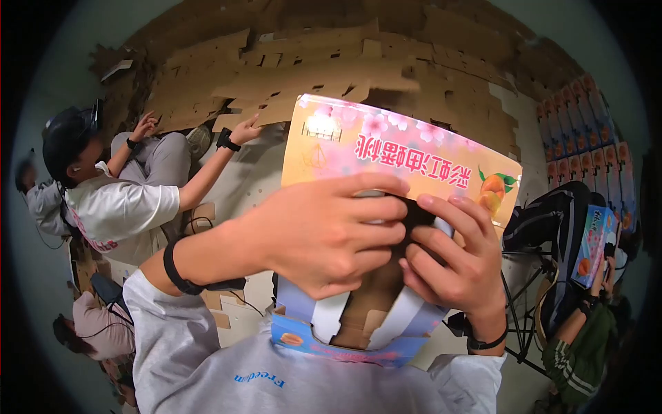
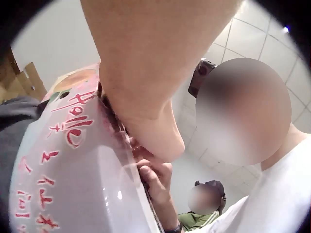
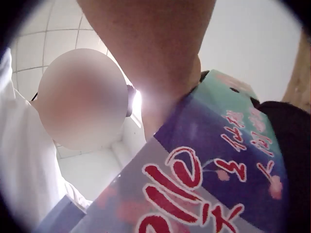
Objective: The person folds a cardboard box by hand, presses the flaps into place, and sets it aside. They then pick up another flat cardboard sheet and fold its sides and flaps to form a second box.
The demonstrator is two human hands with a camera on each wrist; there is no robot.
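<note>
A printed cardboard fruit box with pink blossoms, peaches and red lettering stands in front of the person's chest. Its far panel faces up, and its opening shows the brown inside. White flaps line the opening on both sides. The left hand lies over the left side, its bent fingers gripping at the far edge of the opening. From the right, the right hand curls its fingers over the box's other edge, close to the left fingertips. Both wrist views show the lettered side walls; the right fingers are hidden in the right wrist view.
Flattened cardboard sheets cover the floor ahead. Stacked printed boxes stand at the far right. A seated person is on the left; on the right, another person's hands hold a similar box beside a black metal frame.
</note>
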